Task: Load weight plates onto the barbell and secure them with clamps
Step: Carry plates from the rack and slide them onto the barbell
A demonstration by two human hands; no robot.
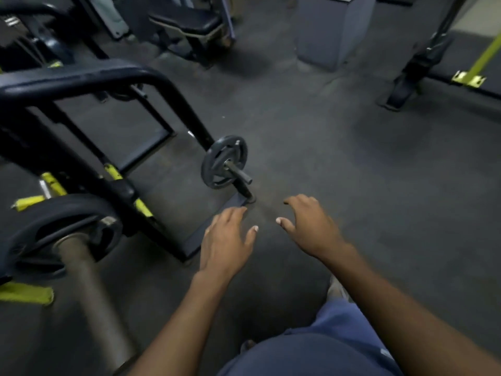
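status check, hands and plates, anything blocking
Left hand and right hand both open, empty, reaching forward. Small weight plate on storage peg ahead, untouched. One plate already on barbell sleeve, no clamp visible. Path clear.

The one camera sits on the person's head. It looks forward and down at the floor [311, 147], near both hands.

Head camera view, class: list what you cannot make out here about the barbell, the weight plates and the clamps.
- Grey steel barbell: motion-blurred; its near end runs out near the bottom edge and its far end hides behind the large black weight plate.
- Clamps: none identifiable; the blurred collar area hides any.
- Small dark round weight plate on a storage peg: markings too small to read.
- Left hand and right hand: open, empty.
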